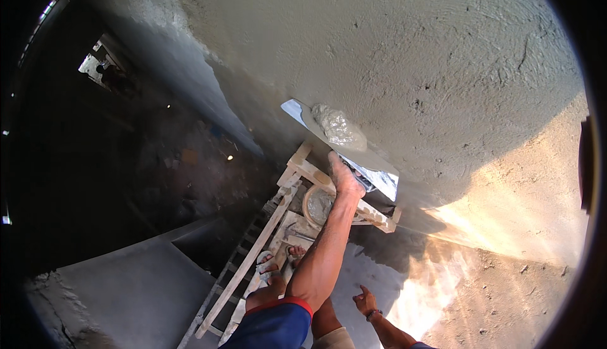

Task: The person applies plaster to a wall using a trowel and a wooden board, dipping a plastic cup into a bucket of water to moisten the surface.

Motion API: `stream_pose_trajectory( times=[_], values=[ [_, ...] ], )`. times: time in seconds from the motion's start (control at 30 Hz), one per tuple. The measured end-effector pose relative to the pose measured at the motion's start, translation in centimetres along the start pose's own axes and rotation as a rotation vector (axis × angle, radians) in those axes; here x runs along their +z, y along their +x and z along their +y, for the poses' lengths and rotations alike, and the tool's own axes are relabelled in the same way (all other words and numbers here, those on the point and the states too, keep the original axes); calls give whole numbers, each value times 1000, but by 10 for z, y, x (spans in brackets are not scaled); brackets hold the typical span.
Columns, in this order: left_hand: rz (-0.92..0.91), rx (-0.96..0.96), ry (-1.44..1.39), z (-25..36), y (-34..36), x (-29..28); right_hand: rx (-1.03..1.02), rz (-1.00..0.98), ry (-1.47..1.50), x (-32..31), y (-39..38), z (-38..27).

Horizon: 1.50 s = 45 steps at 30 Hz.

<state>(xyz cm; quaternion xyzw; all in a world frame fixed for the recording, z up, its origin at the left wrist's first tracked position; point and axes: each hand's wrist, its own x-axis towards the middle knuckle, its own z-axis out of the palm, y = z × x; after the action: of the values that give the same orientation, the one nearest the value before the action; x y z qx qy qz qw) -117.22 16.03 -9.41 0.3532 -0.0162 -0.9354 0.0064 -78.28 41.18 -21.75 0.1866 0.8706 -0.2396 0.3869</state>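
Note:
My left hand (346,178), at the end of a blue sleeve with a red cuff, is closed round the handle of a plastering trowel (382,180). The trowel's long metal blade lies slantwise close to the wet wall (404,64); whether it touches I cannot tell. A lump of wet mortar (338,126) is by the blade's upper face. Lower and to the right, my right hand (365,300), with a band at the wrist, holds nothing and has a finger stretched out. Below the left hand stands a round bucket (316,207) with grey mortar in it, partly behind my forearm.
I stand on a narrow wooden scaffold (253,254), with a cross beam (314,175) near the wall. My sandalled feet (267,262) are on its boards. At left is a dark drop with a lit opening far off. Sunlight falls on the right wall (518,191).

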Motion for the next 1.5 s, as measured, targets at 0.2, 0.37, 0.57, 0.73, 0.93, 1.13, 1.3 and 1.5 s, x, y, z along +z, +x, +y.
stream_pose_trajectory(
  times=[0.2, 0.37, 0.57, 0.73, 0.93, 1.13, 1.3, 1.5],
  values=[
    [138, 38, 93, 0, -48, 59, 38, 36, 119, -13, -44, -7],
    [316, 100, 152, 6, -90, 116, 41, 76, 229, -27, -65, -17],
    [257, 186, 262, 11, -140, 184, 155, 67, 379, -52, -92, -31],
    [200, 321, 330, 20, -191, 234, 143, 145, 372, -51, -102, -24],
    [64, 519, 505, 20, -221, 278, 68, 255, 258, -41, -97, 1],
    [-61, 538, 503, 24, -269, 324, 5, 220, 297, -34, -85, 27],
    [-149, 574, 492, 22, -303, 359, 33, 295, 320, -31, -59, 54],
    [-242, 565, 485, 24, -331, 386, 120, 275, 394, -36, -58, 46]
  ],
)
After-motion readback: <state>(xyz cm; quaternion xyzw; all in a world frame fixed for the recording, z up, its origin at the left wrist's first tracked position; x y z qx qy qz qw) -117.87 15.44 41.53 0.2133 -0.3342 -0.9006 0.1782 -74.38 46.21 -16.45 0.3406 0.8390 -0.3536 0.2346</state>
